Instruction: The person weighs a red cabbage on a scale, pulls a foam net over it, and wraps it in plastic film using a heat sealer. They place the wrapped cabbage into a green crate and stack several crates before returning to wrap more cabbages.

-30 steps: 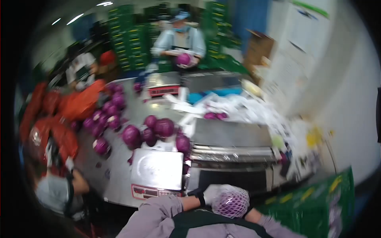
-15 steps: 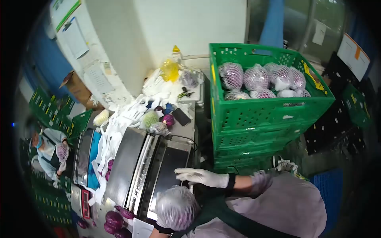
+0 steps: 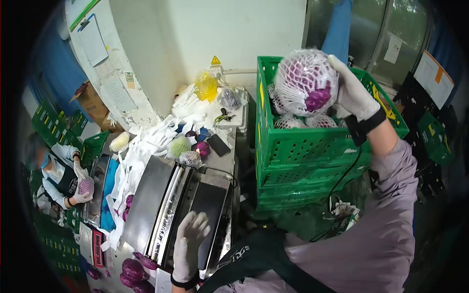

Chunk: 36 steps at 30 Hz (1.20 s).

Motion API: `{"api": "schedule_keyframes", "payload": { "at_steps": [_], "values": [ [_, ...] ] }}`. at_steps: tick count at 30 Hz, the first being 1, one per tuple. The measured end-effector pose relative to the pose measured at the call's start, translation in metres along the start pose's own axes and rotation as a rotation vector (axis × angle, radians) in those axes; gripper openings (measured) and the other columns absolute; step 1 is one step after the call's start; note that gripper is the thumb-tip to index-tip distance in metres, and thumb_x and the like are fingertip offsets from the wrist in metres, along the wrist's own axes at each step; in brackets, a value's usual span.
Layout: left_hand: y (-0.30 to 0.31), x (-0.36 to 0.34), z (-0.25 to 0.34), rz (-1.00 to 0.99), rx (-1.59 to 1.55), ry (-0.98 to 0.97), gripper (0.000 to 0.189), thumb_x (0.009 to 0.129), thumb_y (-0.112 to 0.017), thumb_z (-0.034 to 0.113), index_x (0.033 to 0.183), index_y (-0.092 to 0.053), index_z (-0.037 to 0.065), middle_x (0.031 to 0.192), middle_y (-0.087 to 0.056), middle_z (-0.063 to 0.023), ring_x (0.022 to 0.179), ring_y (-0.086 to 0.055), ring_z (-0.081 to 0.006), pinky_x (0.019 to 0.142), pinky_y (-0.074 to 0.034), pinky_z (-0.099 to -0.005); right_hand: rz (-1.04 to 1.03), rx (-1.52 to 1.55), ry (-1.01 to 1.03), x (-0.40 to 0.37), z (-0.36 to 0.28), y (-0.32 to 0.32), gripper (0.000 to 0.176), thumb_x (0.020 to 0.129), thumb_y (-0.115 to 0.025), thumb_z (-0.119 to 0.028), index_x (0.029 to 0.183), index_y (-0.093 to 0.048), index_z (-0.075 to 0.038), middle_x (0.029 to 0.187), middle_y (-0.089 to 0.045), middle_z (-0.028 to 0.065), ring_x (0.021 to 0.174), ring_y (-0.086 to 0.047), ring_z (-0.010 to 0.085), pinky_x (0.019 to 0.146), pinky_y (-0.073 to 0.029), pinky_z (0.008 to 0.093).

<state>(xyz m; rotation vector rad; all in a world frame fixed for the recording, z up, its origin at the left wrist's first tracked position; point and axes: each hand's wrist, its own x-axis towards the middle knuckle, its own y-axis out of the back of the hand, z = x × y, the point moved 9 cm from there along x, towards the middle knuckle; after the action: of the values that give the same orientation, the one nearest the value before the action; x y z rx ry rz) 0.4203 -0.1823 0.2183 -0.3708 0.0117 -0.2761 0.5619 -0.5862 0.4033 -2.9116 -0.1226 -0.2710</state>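
My right hand (image 3: pixel 354 93), in a white glove, holds a purple cabbage (image 3: pixel 308 83) in white foam netting and clear film. It grips the right side of the cabbage, above the green crate (image 3: pixel 332 146). More netted cabbages lie in the crate, partly hidden behind the held one. My left hand (image 3: pixel 190 246), also gloved, is raised over the front part of the wrapping machine (image 3: pixel 207 205). Its fingers are apart and nothing is in it.
Bare purple cabbages (image 3: pixel 134 271) sit by the machine's lower left. White foam strips (image 3: pixel 141 141), a phone (image 3: pixel 218 145) and a yellow bag (image 3: pixel 206 87) lie farther back. A co-worker (image 3: pixel 63 176) at far left holds a netted item (image 3: pixel 86 185).
The wrapped cabbage has gone from the machine's front up to the crate, now in my right hand. My left hand has come into full view, empty. The co-worker's hands have shifted.
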Motion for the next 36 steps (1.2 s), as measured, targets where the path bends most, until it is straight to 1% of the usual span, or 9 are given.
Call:
{"api": "schedule_keyframes", "payload": {
  "at_steps": [11, 18, 20, 22, 23, 26, 31, 34, 36],
  "values": [
    [0.094, -0.019, -0.031, 0.351, 0.109, 0.126, 0.048, 0.097, -0.046, 0.029, 0.133, -0.041, -0.003, 0.122, -0.055, -0.0162, 0.107, -0.058, -0.0225, 0.096, -0.044, -0.036, 0.063, -1.47, -0.369, 0.083, 0.073, 0.14, 0.076, 0.083, -0.054, -0.064, 0.124, -0.057, 0.0, 0.122, -0.059, 0.021, 0.113, -0.055, 0.0295, 0.101, -0.039, 0.0353],
    [0.103, -0.002, -0.037, 0.44, 0.218, 0.221, 0.048, 0.097, -0.047, 0.035, 0.133, -0.044, 0.004, 0.119, -0.06, -0.0131, 0.102, -0.061, -0.0219, 0.095, -0.045, -0.036, 0.603, -1.668, -0.149, 0.054, 0.016, 0.301, 0.04, 0.084, -0.055, -0.028, 0.114, -0.064, -0.003, 0.108, -0.065, 0.0194, 0.102, -0.062, 0.0338, 0.089, -0.048, 0.0381],
    [0.105, 0.021, -0.032, 0.35, 0.198, 0.177, 0.046, 0.098, -0.046, 0.032, 0.131, -0.045, 0.001, 0.117, -0.06, -0.0144, 0.103, -0.06, -0.0223, 0.094, -0.046, -0.0358, -0.112, -2.427, -0.746, 0.049, 0.06, 0.335, 0.031, 0.084, -0.051, -0.018, 0.105, -0.068, -0.003, 0.102, -0.068, 0.0183, 0.095, -0.065, 0.033, 0.083, -0.051, 0.038],
    [0.095, 0.045, -0.015, 0.303, 0.275, 0.132, 0.044, 0.098, -0.046, 0.031, 0.13, -0.046, -0.001, 0.115, -0.06, -0.0153, 0.105, -0.059, -0.0226, 0.093, -0.046, -0.0351, -0.572, -2.434, -0.751, 0.023, 0.092, 0.35, 0.028, 0.088, -0.045, -0.015, 0.098, -0.066, 0.001, 0.081, -0.067, 0.0208, 0.079, -0.068, 0.032, 0.074, -0.054, 0.0372],
    [0.071, 0.059, 0.005, 0.299, 0.324, 0.152, 0.041, 0.097, -0.048, 0.023, 0.127, -0.049, -0.004, 0.126, -0.054, -0.0204, 0.117, -0.051, -0.0286, 0.101, -0.041, -0.0413, 0.085, -1.738, -0.933, 0.001, 0.064, 0.325, 0.023, 0.084, -0.05, -0.012, 0.091, -0.068, 0.001, 0.086, -0.068, 0.0205, 0.079, -0.068, 0.0298, 0.072, -0.055, 0.036],
    [0.097, 0.089, -0.014, 0.273, 0.279, 0.068, 0.039, 0.099, -0.046, 0.026, 0.126, -0.05, -0.003, 0.113, -0.061, -0.0139, 0.102, -0.06, -0.0219, 0.091, -0.047, -0.0332, 0.536, -0.88, -0.919, -0.036, 0.082, 0.343, 0.02, 0.083, -0.052, -0.012, 0.083, -0.068, 0.0, 0.086, -0.069, 0.0178, 0.075, -0.068, 0.0287, 0.068, -0.057, 0.0368],
    [0.061, 0.131, -0.018, 0.087, 0.282, 0.094, 0.039, 0.098, -0.048, 0.027, 0.123, -0.052, -0.003, 0.109, -0.062, -0.013, 0.096, -0.059, -0.0196, 0.088, -0.045, -0.0308, -0.295, -1.714, -0.949, -0.04, 0.086, 0.32, 0.028, 0.085, -0.053, -0.019, 0.092, -0.067, 0.004, 0.089, -0.07, 0.0091, 0.08, -0.067, 0.0191, 0.076, -0.056, 0.0315],
    [0.052, 0.137, 0.011, 0.14, 0.329, 0.03, 0.038, 0.097, -0.049, 0.028, 0.12, -0.053, -0.003, 0.104, -0.061, -0.0105, 0.096, -0.058, -0.019, 0.089, -0.044, -0.0309, -0.477, -0.952, -1.118, -0.082, 0.076, 0.333, 0.036, 0.089, -0.049, -0.027, 0.106, -0.067, -0.001, 0.094, -0.07, 0.01, 0.074, -0.068, 0.0194, 0.071, -0.057, 0.0351],
    [0.049, 0.141, 0.042, 0.199, 0.46, 0.017, 0.036, 0.097, -0.05, 0.028, 0.117, -0.055, -0.001, 0.104, -0.06, -0.008, 0.097, -0.056, -0.0176, 0.09, -0.043, -0.0304, -0.042, -1.515, -1.222, -0.055, 0.009, 0.271, 0.038, 0.082, -0.051, -0.03, 0.085, -0.065, 0.005, 0.086, -0.067, 0.0222, 0.071, -0.065, 0.032, 0.073, -0.052, 0.0428]
  ]
}}
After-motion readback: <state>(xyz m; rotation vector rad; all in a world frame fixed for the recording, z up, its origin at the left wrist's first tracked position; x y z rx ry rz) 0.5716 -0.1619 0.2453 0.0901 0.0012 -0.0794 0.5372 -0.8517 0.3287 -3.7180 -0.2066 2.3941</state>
